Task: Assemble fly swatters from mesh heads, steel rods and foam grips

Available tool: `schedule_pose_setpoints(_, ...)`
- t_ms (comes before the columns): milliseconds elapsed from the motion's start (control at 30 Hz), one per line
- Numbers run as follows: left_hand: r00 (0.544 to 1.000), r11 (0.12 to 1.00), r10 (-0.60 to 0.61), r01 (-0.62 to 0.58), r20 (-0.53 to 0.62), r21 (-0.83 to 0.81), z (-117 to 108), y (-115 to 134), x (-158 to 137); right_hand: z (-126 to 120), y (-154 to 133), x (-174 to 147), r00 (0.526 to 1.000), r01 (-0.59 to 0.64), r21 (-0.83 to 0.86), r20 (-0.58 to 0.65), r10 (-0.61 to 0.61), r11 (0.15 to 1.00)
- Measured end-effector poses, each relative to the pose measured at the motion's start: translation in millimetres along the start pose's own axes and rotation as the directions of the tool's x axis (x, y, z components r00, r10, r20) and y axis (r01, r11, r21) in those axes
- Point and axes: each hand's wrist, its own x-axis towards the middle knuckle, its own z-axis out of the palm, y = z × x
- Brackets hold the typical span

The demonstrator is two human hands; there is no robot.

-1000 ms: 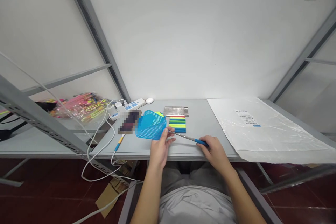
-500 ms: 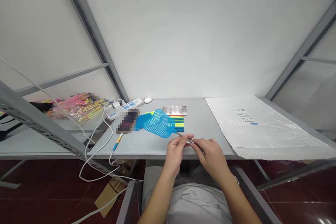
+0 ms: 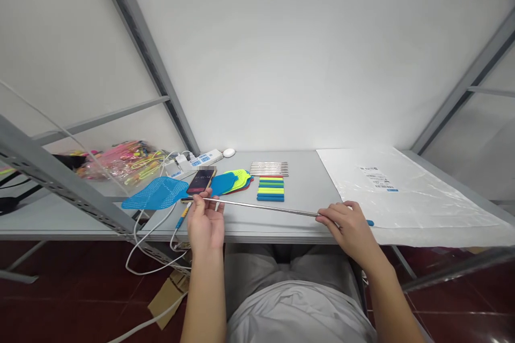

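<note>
A blue fly swatter (image 3: 265, 207) with a long metal telescopic shaft stretches across the front of the table. Its mesh head (image 3: 156, 193) juts out past the table's left end. Near that head, my left hand (image 3: 206, 226) pinches the shaft between thumb and fingers. My right hand (image 3: 349, 226) is closed around the other end, where a blue handle tip shows beyond the fingers. Behind the shaft lie a row of coloured grip tubes (image 3: 271, 191), a row of metal rods (image 3: 269, 169) and several loose swatter heads (image 3: 238, 180) in blue, yellow-green and red.
A phone (image 3: 201, 181) with a timer on its screen leans beside the swatter heads. Behind it are a power strip (image 3: 207, 158) and white cables. White plastic sheeting (image 3: 386, 193) covers the right side. Bagged colourful items (image 3: 129, 161) lie on the left shelf, beyond a metal post.
My hands have moved far apart, left hand leftward and right hand rightward. The swatter's shaft is drawn out much longer, and its head has shifted left, uncovering the tubes and loose heads.
</note>
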Motion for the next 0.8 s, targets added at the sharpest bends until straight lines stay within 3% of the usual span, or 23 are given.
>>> schedule_pose_setpoints(233,0.982,0.991,-0.112,0.099,0.15,0.089,15.3,-26.4,-31.8,-3.2,16.0,-3.5,0.996,-0.044,-0.024,-0.077,0.042,0.999)
schedule_pose_setpoints(400,0.92,0.957,-0.233,0.159,0.316,0.243,28.7,-42.6,-62.0,-3.0,18.5,-5.3,0.997,-0.061,0.036,-0.038,0.062,0.998)
schedule_pose_setpoints(567,0.885,0.932,-0.281,0.159,0.37,0.326,33.5,-51.4,-76.3,-4.8,15.4,-4.9,0.994,-0.11,0.077,0.022,0.109,0.991)
schedule_pose_setpoints(700,0.832,0.91,-0.336,0.165,0.442,0.381,37.7,-56.7,-90.6,-0.3,1.4,-2.1,0.995,-0.092,0.09,0.047,0.088,0.992)
schedule_pose_setpoints(800,0.862,0.919,-0.28,0.114,0.422,0.377,40.2,-57.5,-97.1,4.0,-5.4,0.0,0.999,-0.049,0.067,0.01,0.049,0.997)
